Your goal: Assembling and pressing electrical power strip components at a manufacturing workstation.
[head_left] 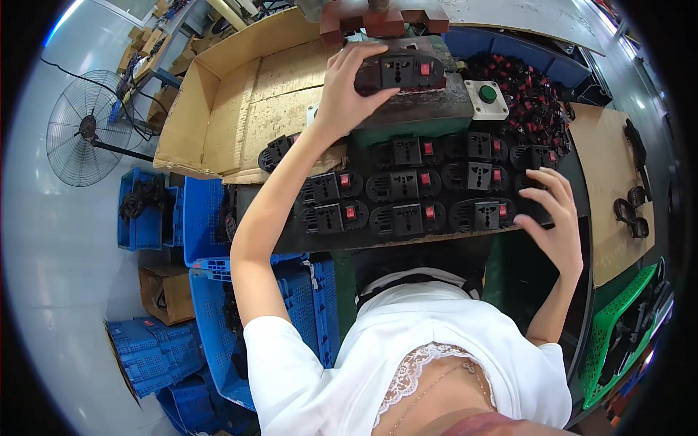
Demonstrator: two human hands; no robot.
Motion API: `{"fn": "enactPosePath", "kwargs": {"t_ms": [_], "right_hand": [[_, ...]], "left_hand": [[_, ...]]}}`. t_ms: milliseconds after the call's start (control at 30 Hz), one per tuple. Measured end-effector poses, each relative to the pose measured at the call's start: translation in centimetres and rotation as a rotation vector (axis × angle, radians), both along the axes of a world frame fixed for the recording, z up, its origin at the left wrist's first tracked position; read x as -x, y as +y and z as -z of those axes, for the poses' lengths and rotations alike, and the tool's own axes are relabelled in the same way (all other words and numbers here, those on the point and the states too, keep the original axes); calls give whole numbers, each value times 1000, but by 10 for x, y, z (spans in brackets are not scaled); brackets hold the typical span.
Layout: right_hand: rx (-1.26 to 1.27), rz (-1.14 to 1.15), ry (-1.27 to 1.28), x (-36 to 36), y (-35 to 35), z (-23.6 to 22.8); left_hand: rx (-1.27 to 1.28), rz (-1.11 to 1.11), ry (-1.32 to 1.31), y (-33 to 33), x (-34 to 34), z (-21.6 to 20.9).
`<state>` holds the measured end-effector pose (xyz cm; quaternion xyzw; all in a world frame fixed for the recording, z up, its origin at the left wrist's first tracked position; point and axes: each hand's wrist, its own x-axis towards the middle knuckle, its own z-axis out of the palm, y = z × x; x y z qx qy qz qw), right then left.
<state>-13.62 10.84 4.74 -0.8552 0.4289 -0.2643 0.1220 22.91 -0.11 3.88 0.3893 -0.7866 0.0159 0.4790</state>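
At the far middle, my left hand (pixel 347 91) has its thumb and fingers around the left end of a black power socket (pixel 400 71) with a red switch. That socket sits on the fixture of a green press (pixel 414 115), under its red-brown head (pixel 382 22). My right hand (pixel 556 218) is at the right end of the bench, fingers curved and apart. It is beside more black sockets (pixel 483 215), laid in rows along the near side of the bench. Dark parts show behind its fingertips, and I see no clear grip on them.
A green push button (pixel 488 94) on a white box stands right of the press. Beyond it lies a heap of black and red parts (pixel 523 102). An open cardboard box (pixel 251 94) stands left, with blue crates (pixel 218 320) below. A fan (pixel 88 128) stands far left, a green basket (pixel 618 327) right.
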Motion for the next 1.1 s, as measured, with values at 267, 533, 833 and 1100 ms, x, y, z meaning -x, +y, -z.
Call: {"fn": "enactPosePath", "kwargs": {"t_ms": [267, 533, 833, 1100], "right_hand": [[-52, 25, 128, -11, 17, 22], [-72, 12, 150, -21, 12, 28], [-79, -14, 109, -22, 11, 27], [-112, -114, -81, -24, -4, -13]], "left_hand": [[-122, -162, 91, 88, -12, -30], [-140, -306, 48, 154, -50, -51], [-93, -385, 85, 200, -61, -51], [-125, -547, 239, 233, -92, -27]]}}
